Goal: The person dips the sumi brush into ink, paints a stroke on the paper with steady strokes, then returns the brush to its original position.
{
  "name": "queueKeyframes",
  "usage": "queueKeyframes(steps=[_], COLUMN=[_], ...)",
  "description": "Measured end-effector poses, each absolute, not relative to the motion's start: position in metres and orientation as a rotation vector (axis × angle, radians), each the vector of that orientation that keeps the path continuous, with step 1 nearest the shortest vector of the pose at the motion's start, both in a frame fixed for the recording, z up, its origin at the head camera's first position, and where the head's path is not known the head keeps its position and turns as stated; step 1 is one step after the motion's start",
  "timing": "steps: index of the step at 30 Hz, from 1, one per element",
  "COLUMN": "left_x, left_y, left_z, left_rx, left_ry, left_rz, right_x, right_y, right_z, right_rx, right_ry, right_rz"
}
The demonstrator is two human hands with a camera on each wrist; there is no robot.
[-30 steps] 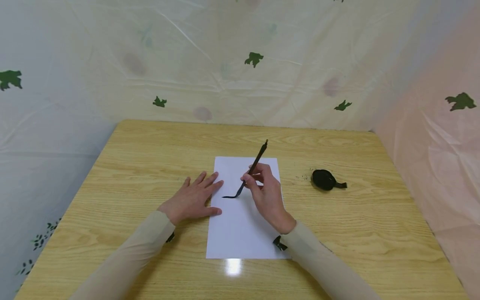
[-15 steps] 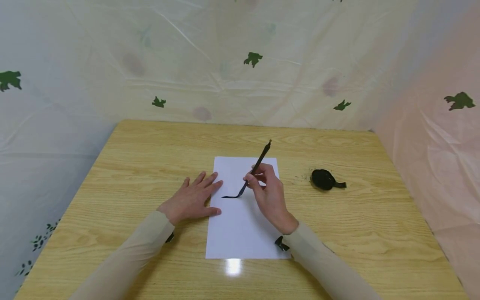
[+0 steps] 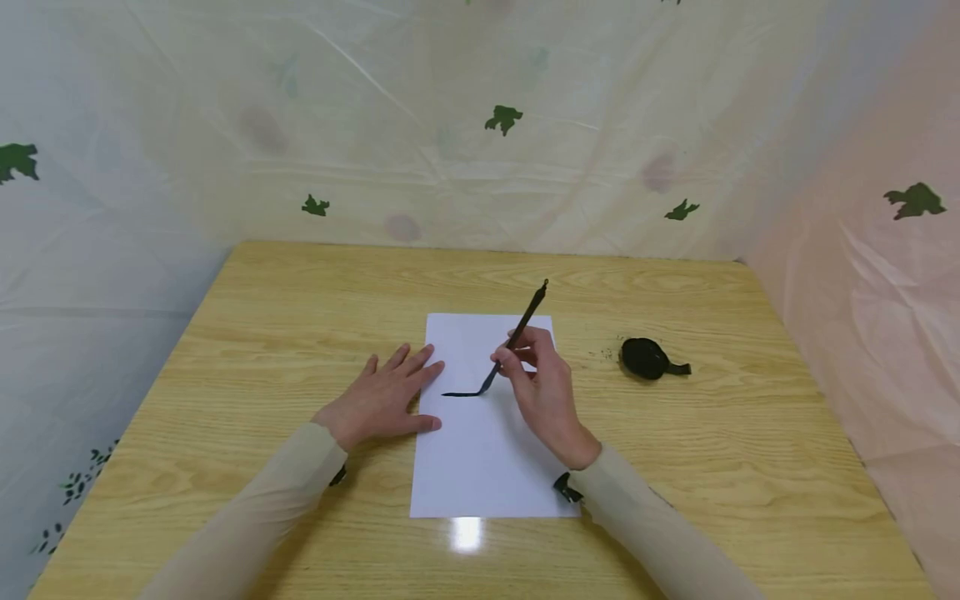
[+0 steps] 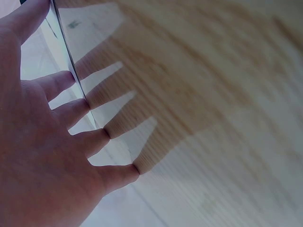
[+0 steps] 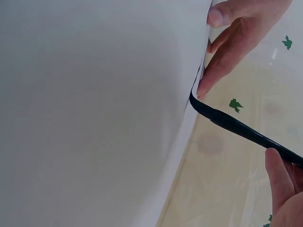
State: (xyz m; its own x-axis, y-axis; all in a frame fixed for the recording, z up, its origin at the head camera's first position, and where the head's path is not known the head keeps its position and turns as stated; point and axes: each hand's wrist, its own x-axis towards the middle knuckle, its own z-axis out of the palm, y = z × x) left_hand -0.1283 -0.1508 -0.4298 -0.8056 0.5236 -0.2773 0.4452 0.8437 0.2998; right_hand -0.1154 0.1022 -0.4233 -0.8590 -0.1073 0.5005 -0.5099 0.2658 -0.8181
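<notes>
A dark writing brush (image 3: 523, 327) leans up and to the right in my right hand (image 3: 547, 392), pinched between thumb and fingers. Its bent tip meets the white sheet of paper (image 3: 480, 475) at the right end of a short black ink stroke (image 3: 460, 394). In the right wrist view the brush (image 5: 241, 129) shows its bristles curved against the paper. My left hand (image 3: 386, 398) lies flat with fingers spread, its thumb and nearest fingertips on the paper's left edge. The left wrist view shows the left hand (image 4: 52, 137) with fingertips down on the glossy wood surface.
To the right of the paper stands a small black ink dish (image 3: 643, 358) with a short handle, dark specks beside it. The wooden table (image 3: 712, 500) reaches back to a hanging patterned sheet (image 3: 420, 150), with more sheeting on both sides.
My right hand and the brush have slid slightly to the right, and the ink stroke has grown longer that way. The left hand stays in place on the paper's edge.
</notes>
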Motion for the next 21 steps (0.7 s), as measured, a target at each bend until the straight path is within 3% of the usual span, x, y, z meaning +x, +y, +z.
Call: queueKeyframes(steps=[21], left_x=[-0.1287], left_y=[-0.1505], left_z=[-0.4292], left_rx=[0.730], left_ry=[2.669], left_rz=[0.317], right_x=[-0.1146], right_y=[0.1097], right_z=[-0.4234], right_rx=[0.539], right_ry=[-2.187], right_rz=[1.607])
